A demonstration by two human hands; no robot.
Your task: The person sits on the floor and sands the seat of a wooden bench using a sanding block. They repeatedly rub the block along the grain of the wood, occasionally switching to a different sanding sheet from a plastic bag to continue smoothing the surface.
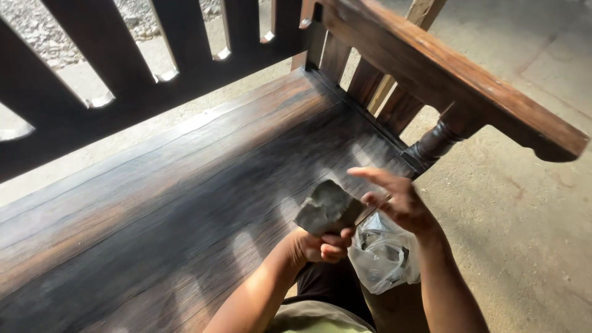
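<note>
My left hand (319, 245) grips a grey, worn sanding block (325, 208) from below, holding it just above the front edge of a dark wooden bench seat (185, 191). My right hand (398, 200) is at the block's right side with fingers spread, fingertips touching or pinching its edge, which looks like a thin sheet wrapped on the block. A clear crumpled plastic bag (382, 256) hangs or rests below my right wrist, near my lap.
The bench has a slatted backrest (123, 68) on the far side and a brown armrest (444, 74) on a turned post (435, 143) at the right. Dusty concrete floor (530, 222) lies to the right of the bench.
</note>
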